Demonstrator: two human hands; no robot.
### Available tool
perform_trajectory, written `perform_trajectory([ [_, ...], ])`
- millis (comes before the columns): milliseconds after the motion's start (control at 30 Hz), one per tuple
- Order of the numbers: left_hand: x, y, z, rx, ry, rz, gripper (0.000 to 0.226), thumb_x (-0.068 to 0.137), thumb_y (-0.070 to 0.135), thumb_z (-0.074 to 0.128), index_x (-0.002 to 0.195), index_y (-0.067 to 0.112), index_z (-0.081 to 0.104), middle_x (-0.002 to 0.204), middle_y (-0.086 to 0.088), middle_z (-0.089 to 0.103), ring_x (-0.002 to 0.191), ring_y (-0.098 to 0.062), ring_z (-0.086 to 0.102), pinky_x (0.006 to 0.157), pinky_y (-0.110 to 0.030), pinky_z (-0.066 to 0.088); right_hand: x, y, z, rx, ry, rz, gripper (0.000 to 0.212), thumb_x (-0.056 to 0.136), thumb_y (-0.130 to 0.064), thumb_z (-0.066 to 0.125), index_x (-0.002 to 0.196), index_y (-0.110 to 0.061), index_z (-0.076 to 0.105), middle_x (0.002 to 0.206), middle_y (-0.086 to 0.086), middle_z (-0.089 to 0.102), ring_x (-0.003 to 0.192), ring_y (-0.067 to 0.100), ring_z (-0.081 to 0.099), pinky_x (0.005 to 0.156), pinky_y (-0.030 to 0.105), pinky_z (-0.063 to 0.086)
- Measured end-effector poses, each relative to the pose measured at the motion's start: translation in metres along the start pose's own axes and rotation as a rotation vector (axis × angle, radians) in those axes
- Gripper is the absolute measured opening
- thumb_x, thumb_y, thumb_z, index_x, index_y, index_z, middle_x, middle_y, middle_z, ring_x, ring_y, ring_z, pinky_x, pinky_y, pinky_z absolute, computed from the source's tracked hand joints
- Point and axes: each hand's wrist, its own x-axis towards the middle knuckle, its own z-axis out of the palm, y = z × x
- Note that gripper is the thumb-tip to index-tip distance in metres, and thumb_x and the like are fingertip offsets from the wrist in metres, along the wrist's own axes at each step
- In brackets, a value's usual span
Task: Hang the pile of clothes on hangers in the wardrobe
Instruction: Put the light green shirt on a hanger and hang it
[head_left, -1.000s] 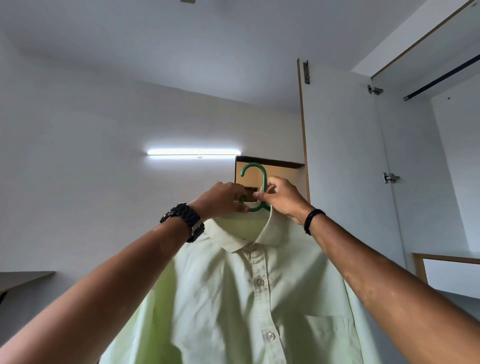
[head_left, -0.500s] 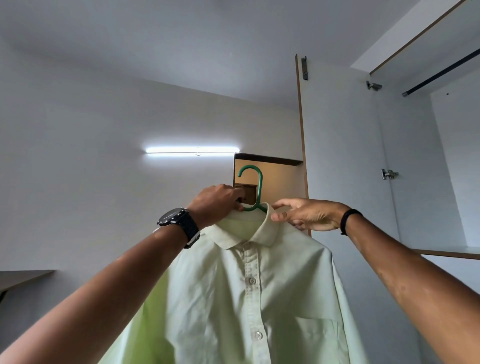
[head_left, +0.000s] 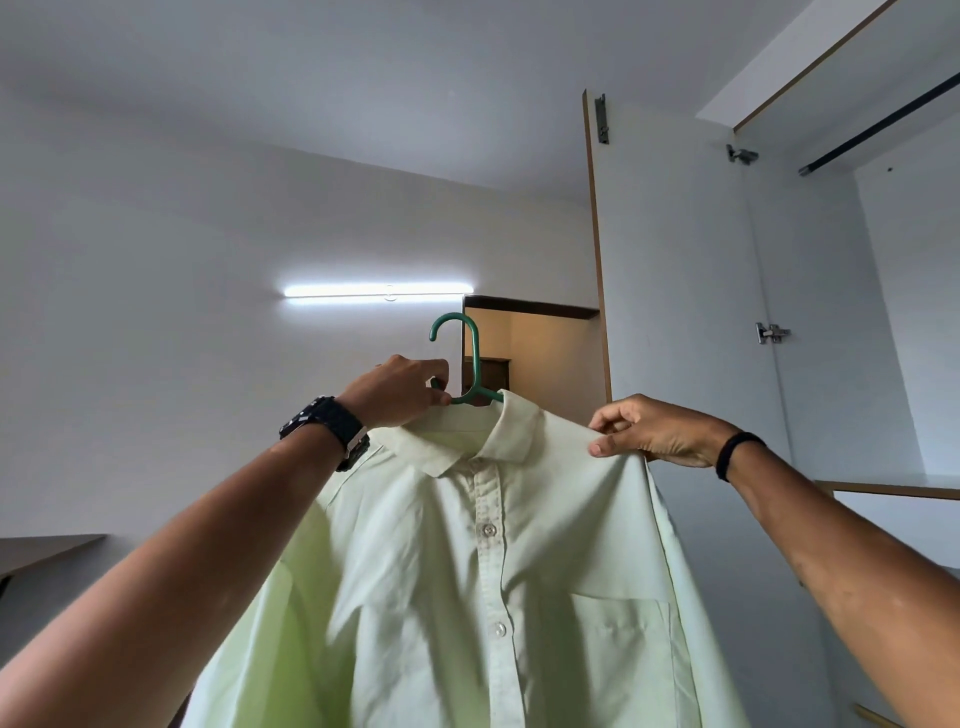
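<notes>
The left hand (head_left: 402, 387) grips the hanger (head_left: 470, 364), the right hand (head_left: 652, 431) pinches the shirt (head_left: 467, 571) shoulder; the rail (head_left: 878, 124) must be hooked next.

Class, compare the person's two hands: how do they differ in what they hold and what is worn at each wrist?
The left hand grips the green hanger; the right hand pinches the pale green shirt at its shoulder. The left wrist wears a black watch, the right a thin black band. Both are raised.

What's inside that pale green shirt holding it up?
A green hanger: its hook and neck stick out above the collar of the shirt, gripped by the left hand. The hanger's arms are covered by the fabric; the right hand pinches the shoulder.
</notes>
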Motion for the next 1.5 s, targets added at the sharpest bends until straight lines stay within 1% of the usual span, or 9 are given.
perform_trajectory([
  [300,0.004,0.006,0.005,-0.103,0.019,0.002,0.011,0.091,0.033,0.061,0.096,0.024,0.059,0.088,-0.005,0.064,0.077,-0.023,0.055,0.065,-0.028,0.039,-0.008,0.021,-0.011,0.085,0.061,0.032,0.021,0.076,-0.011,0.076,0.095,-0.006,0.069,0.084,0.003,0.069,0.071,0.007,0.063,0.062,0.017,0.049],
  [633,0.004,0.037,0.008,-0.232,0.125,0.184,0.008,0.086,0.016,0.068,0.093,0.013,0.065,0.088,-0.002,0.063,0.079,-0.021,0.058,0.065,-0.029,0.043,0.032,-0.040,0.004,0.070,0.053,0.153,0.059,0.088,-0.061,0.050,0.112,-0.008,0.062,0.105,0.006,0.064,0.095,0.021,0.059,0.085,0.031,0.044],
  [733,0.001,0.037,0.012,-0.175,0.151,0.222,0.011,0.086,0.020,0.067,0.094,0.013,0.064,0.092,-0.007,0.067,0.081,-0.026,0.061,0.069,-0.037,0.050,0.043,-0.054,0.014,-0.009,-0.022,0.221,0.052,0.086,-0.047,0.065,0.120,-0.008,0.061,0.121,0.007,0.059,0.110,0.023,0.056,0.090,0.037,0.047],
  [833,-0.002,0.033,0.012,-0.099,0.176,0.199,0.015,0.088,0.027,0.064,0.099,0.017,0.063,0.099,-0.007,0.068,0.083,-0.025,0.061,0.069,-0.036,0.050,0.043,-0.057,0.015,0.043,-0.122,0.247,0.010,0.090,-0.013,0.062,0.089,-0.006,0.069,0.095,0.011,0.065,0.088,0.021,0.060,0.086,0.038,0.052],
  [967,-0.004,0.024,0.007,-0.082,0.127,0.135,0.016,0.088,0.033,0.064,0.098,0.021,0.062,0.101,-0.002,0.067,0.085,-0.023,0.059,0.072,-0.037,0.051,0.048,-0.049,0.012,0.347,-0.041,0.216,0.021,0.091,0.001,0.054,0.072,-0.008,0.059,0.076,0.008,0.055,0.069,0.018,0.051,0.060,0.028,0.051],
  [1167,0.001,0.019,0.006,-0.150,0.121,0.021,0.022,0.087,0.029,0.067,0.102,0.013,0.062,0.092,-0.006,0.063,0.078,-0.020,0.051,0.067,-0.028,0.038,0.068,-0.052,0.022,0.518,0.336,0.002,0.014,0.090,0.005,0.056,0.080,-0.004,0.062,0.082,0.008,0.059,0.079,0.017,0.051,0.073,0.025,0.045],
  [1267,0.002,0.012,-0.004,-0.192,0.147,-0.006,0.021,0.086,0.024,0.069,0.100,0.008,0.065,0.091,-0.003,0.060,0.080,-0.018,0.050,0.067,-0.024,0.035,0.059,-0.059,0.017,0.355,0.158,-0.137,0.013,0.094,-0.008,0.055,0.102,-0.005,0.065,0.097,0.008,0.066,0.091,0.017,0.058,0.083,0.025,0.044],
  [1367,0.001,0.007,-0.005,-0.250,0.134,0.006,0.016,0.086,0.020,0.069,0.097,0.009,0.066,0.097,-0.008,0.065,0.081,-0.021,0.056,0.064,-0.024,0.039,0.044,-0.061,-0.001,0.135,-0.177,0.045,0.037,0.093,-0.030,0.054,0.128,-0.017,0.058,0.122,0.007,0.063,0.109,0.021,0.059,0.093,0.031,0.046],
  [1500,0.003,0.010,-0.002,-0.317,0.212,0.003,0.009,0.087,0.015,0.066,0.095,0.010,0.063,0.089,-0.007,0.062,0.074,-0.018,0.053,0.054,-0.019,0.036,0.035,-0.049,-0.012,-0.012,-0.097,0.085,0.029,0.095,-0.021,0.055,0.124,-0.024,0.056,0.125,0.000,0.057,0.118,0.017,0.053,0.100,0.040,0.041],
])
